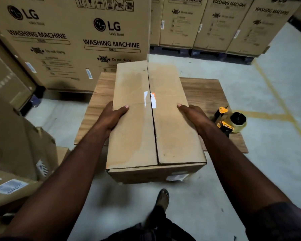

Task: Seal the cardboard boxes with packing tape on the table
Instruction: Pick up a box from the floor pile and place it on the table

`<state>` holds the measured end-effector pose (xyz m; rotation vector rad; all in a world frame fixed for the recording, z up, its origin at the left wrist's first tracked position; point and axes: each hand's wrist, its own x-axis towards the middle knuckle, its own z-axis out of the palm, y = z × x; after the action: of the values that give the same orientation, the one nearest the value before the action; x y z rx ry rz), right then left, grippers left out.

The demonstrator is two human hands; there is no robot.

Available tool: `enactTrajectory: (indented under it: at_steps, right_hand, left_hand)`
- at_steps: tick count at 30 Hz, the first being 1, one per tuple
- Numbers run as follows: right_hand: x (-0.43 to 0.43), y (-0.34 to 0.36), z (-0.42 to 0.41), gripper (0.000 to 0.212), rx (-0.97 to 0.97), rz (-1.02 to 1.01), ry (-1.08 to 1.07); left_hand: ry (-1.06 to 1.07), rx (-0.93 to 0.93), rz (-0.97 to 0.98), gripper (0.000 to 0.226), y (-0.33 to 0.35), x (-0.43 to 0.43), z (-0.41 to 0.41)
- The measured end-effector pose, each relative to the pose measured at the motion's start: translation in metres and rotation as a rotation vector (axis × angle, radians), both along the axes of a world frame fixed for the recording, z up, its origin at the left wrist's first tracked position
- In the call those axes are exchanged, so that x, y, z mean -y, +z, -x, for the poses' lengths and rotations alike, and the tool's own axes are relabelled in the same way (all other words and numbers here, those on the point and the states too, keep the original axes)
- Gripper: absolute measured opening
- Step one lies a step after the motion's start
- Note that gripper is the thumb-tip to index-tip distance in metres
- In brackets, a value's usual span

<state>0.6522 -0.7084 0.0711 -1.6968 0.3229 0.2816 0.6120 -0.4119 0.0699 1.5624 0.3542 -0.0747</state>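
Washing machine cartons [73, 40] stacked behind: closed, contents unseen, no risk to this step.

Table [202, 91] is small. The cardboard box [137, 119] lies lengthwise on or just over it, and its near end overhangs the near edge. Let go now and it probably tips to the floor.

Box flaps are closed and the centre seam [152, 129] is untaped. Contents hidden. Old label scraps straddle the seam, so new tape may bond poorly there.

Left hand [111, 115] and right hand [196, 115] clamp the long sides, thumbs over the top edges. Other fingers are hidden, so I can't tell their spread.

Tape dispenser [231, 121] sits near the table's right edge, just beside the right hand. A box shift could knock it off.
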Motion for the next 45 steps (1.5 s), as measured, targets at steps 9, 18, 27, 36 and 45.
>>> enactTrajectory:
  at_steps: [9, 18, 27, 36, 45]
  right_hand:
    - [0.043, -0.033, -0.113, 0.032, 0.045, -0.03, -0.016]
    - [0.045, -0.068, -0.156, 0.045, 0.25, 0.265, -0.093]
    - [0.041, -0.051, -0.128, 0.065, 0.533, 0.932, 0.539]
    - [-0.028, -0.055, -0.101, 0.068, 0.352, 0.93, 0.13]
    - [-0.104, -0.054, -0.071, 0.082, 0.254, 1.045, 0.235]
  left_hand:
    - [0.026, -0.047, -0.257, 0.043, -0.022, 0.039, -0.131]
    - [-0.089, -0.033, -0.84, 0.068, -0.043, 0.072, -0.188]
    - [-0.387, 0.24, -1.29, 0.069, -0.065, 0.096, -0.057]
    - [-0.383, 0.452, -1.05, 0.043, -0.055, 0.006, -0.118]
    - [-0.271, -0.046, -1.156, 0.064, -0.037, 0.012, -0.14]
